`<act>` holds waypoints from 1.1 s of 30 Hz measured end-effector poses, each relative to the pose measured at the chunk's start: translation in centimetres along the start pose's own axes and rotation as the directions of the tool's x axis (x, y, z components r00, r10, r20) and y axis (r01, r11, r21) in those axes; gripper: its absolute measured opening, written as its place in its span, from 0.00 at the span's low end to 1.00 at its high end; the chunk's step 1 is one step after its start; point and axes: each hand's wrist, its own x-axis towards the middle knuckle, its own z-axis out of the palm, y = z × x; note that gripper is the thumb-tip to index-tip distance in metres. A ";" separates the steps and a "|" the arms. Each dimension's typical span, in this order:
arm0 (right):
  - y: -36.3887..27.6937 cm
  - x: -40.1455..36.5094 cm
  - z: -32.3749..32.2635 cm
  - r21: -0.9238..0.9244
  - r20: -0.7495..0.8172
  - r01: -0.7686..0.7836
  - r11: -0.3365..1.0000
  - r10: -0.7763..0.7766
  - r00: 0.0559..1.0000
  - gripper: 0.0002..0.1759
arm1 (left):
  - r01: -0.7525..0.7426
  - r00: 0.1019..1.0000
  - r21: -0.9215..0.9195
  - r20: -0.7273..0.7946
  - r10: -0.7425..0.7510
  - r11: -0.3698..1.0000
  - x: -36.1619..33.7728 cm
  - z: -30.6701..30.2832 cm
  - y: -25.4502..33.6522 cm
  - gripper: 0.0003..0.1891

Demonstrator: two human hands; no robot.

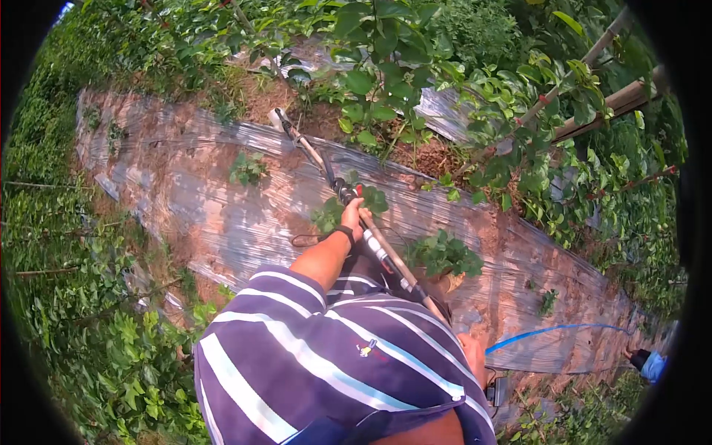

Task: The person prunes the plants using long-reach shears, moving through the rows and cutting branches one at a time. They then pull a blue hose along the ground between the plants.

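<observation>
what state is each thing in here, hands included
left hand, fingers closed around the pole
right hand, lowered, fingers mostly hidden
pole, held slanting
wristband, worn
striped shirt, worn
plastic sheet, spread on the ground, soil-streaked
leafy plant, green, growing
blue hose, stretched out, slightly curved

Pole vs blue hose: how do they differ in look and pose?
Shape: the pole looks straight, while the blue hose curves.
Colour: the pole is mostly tan with dark and white fittings; the blue hose is bright blue along its visible length.
Pose: the pole slants across the person's front, gripped by the left hand; the blue hose runs off to their right.
Shared: both are long and slender.
</observation>
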 end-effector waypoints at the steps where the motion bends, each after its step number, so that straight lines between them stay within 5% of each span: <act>1: -2.5 0.8 0.6 -0.100 0.042 -0.019 0.995 0.023 0.999 0.16 | 0.016 1.000 0.011 0.007 -0.016 1.000 0.6 -0.9 2.1 0.13; 6: -10.3 2.9 4.1 -0.090 -0.020 0.028 0.996 -0.030 0.999 0.21 | -0.013 0.999 -0.021 0.031 0.013 1.000 2.2 -2.8 8.7 0.13; 13: -14.8 5.2 8.6 -0.277 0.044 -0.064 0.959 0.079 0.996 0.25 | 0.016 0.996 0.046 0.086 -0.020 0.999 4.8 -6.5 10.1 0.14; 20: -14.2 3.7 10.6 -0.164 0.066 -0.123 0.979 0.135 0.989 0.28 | 0.026 0.994 0.241 0.098 -0.051 0.970 4.2 -8.5 10.2 0.17; 22: -13.6 3.3 11.3 -0.174 0.040 -0.129 0.976 0.138 0.990 0.29 | 0.000 1.000 0.566 -0.007 0.004 0.824 1.8 -8.4 11.0 0.15; 24: -13.6 2.6 11.5 -0.171 -0.005 -0.142 0.975 0.143 0.990 0.30 | -0.056 0.998 0.669 0.023 0.055 0.741 1.2 -9.2 11.1 0.14; 26: -13.9 1.8 11.6 -0.174 0.032 -0.092 0.980 0.099 0.995 0.32 | -0.106 0.992 0.724 0.034 0.119 0.681 -1.3 -9.2 11.7 0.13; 33: -12.3 0.1 14.3 -0.137 0.024 -0.052 0.989 0.056 0.998 0.33 | -0.068 0.989 0.688 0.144 -0.044 0.723 -4.1 -11.7 13.3 0.15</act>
